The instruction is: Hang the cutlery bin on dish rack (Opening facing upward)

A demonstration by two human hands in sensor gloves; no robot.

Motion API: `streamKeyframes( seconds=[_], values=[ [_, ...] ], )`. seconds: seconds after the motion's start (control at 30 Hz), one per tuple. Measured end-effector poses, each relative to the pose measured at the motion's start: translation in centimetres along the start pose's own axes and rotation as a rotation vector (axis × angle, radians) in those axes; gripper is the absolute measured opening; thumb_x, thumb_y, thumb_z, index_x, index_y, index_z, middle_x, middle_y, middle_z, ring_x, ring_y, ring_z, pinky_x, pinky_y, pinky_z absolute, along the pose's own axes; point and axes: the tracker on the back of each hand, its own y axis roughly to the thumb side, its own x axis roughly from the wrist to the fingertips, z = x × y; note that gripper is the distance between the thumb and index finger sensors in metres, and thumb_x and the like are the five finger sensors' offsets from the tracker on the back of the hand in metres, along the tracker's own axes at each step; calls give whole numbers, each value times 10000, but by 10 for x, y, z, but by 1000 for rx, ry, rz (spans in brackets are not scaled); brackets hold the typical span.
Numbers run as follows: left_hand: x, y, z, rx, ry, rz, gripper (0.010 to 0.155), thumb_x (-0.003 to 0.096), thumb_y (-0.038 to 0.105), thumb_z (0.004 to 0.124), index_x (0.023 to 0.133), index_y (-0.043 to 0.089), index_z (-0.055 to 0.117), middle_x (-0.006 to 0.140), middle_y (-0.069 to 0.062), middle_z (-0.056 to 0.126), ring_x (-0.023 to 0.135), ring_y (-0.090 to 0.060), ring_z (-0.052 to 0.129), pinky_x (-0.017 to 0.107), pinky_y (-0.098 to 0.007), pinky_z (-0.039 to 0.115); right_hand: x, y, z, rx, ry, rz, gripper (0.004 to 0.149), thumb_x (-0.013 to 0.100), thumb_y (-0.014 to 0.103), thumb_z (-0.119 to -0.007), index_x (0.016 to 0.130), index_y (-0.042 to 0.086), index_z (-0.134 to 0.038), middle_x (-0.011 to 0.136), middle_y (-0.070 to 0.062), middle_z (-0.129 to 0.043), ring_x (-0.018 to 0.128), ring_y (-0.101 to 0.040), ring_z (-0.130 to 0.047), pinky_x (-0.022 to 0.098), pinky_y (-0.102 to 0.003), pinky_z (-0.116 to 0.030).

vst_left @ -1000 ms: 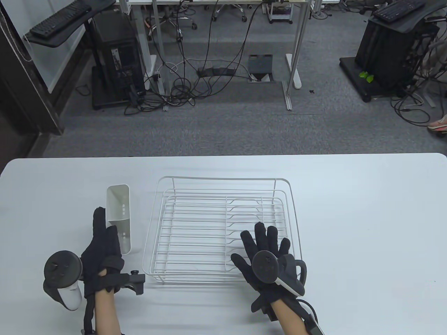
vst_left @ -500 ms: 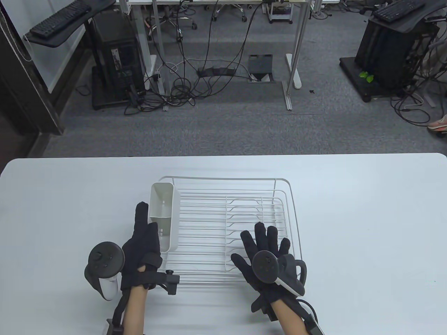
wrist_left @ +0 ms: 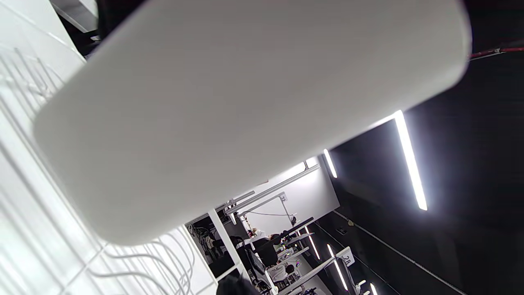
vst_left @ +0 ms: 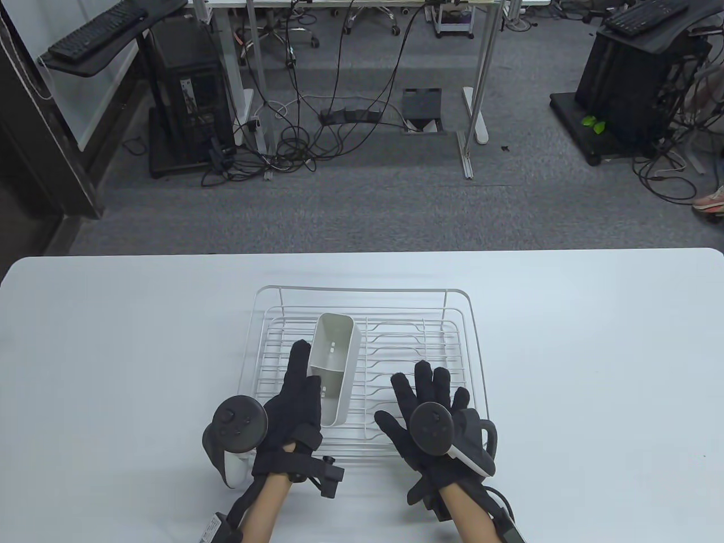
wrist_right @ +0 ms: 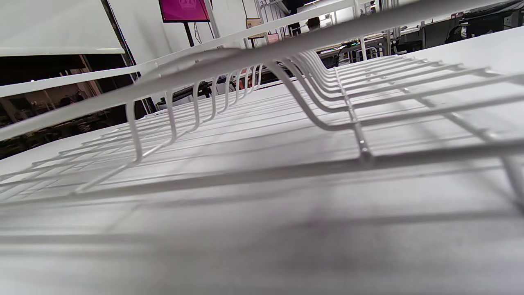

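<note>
From above the worktop (vst_left: 565, 339), the left hand (vst_left: 291, 421) grips the white cutlery bin (vst_left: 334, 367) by its left side, fingers (vst_left: 298, 362) stretched along the wall and clamped on it. The bin is over the middle-left of the dish rack (vst_left: 472, 339), inside its wire rim; whether it touches the wires I cannot tell. Its opening faces up, showing two compartments with a divider across. The long axis runs from near to far, the far end leaning slightly right. The right hand (vst_left: 432, 421) lies flat on the rack's near right part, fingers (vst_left: 424, 382) spread apart and holding nothing.

Left wrist view: the cutlery bin (wrist_left: 245, 114) fills most of the picture, a blurred pale slab running diagonally, with the rack's wires (wrist_left: 135, 262) behind it at lower left. The fingers are not visible here.

Right wrist view: low and close among the dish rack wires (wrist_right: 319, 110), bars sweeping away over the worktop (wrist_right: 245, 254). No fingers show.
</note>
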Motion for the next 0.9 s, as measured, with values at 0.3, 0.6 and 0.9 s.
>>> streamKeyframes(
  seconds=[0.3,0.6,0.9],
  values=[
    [-3,3,9,19,-24,23,585,621,323,595,1153,172,404,1137,-192,568,904,-434,846,581,-545,753,-2,-7,20,237,-57,-4,765,595,629,-535,1126,213,-175,1106,-222,17,979,-506,-9,635,-692,-104],
    [-7,10,17,40,-45,48,586,623,324,590,1155,174,396,1139,-189,563,910,-428,842,586,-539,752,-29,16,77,429,-414,98,815,583,627,-594,1097,246,-90,1087,-290,7,982,-567,-82,652,-677,-132],
    [-13,25,24,72,-61,115,583,621,323,594,1154,178,407,1139,-185,567,912,-418,844,588,-532,754,-31,48,71,415,-329,209,781,592,564,-645,1102,270,-131,1072,-317,-1,969,-586,-103,645,-673,-139]
  ],
)
